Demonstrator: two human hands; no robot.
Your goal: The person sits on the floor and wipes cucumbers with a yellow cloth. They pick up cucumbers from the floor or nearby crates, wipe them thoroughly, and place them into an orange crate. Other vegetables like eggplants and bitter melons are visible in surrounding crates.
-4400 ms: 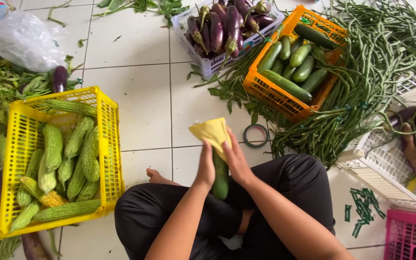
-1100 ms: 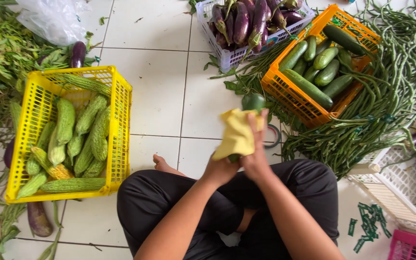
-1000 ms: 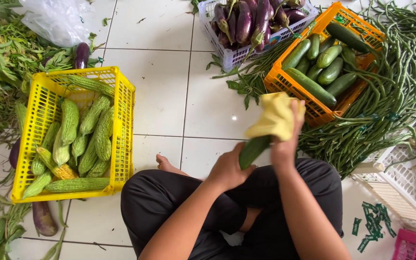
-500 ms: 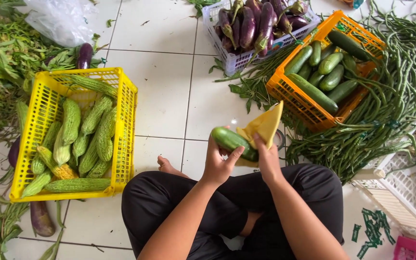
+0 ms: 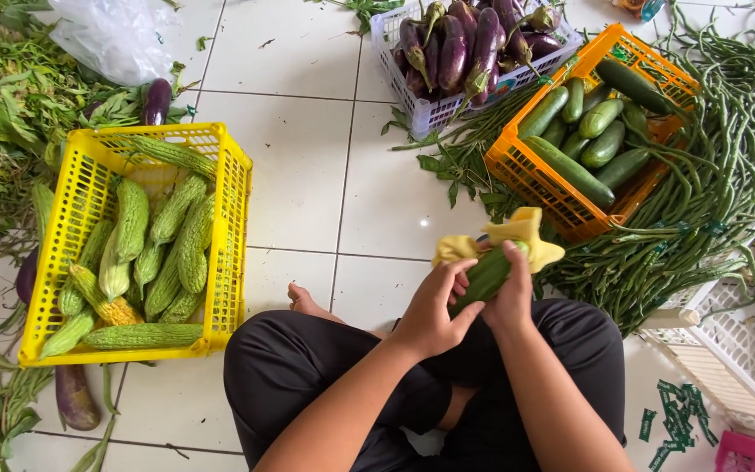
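Above the crossed legs, a green cucumber (image 5: 485, 276) sits gripped in the left hand (image 5: 431, 308), while the right hand (image 5: 511, 293) closes round it with a yellow cloth (image 5: 524, 232). A damp skin could slip toward the tiled floor (image 5: 299, 157).

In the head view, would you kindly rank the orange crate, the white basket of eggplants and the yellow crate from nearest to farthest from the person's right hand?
Measured from the right hand, which grips a cucumber and a yellow cloth:
1. Orange crate, just beyond the hand, up and to the right.
2. White basket of eggplants, farther up by the top edge.
3. Yellow crate, far off to the left.
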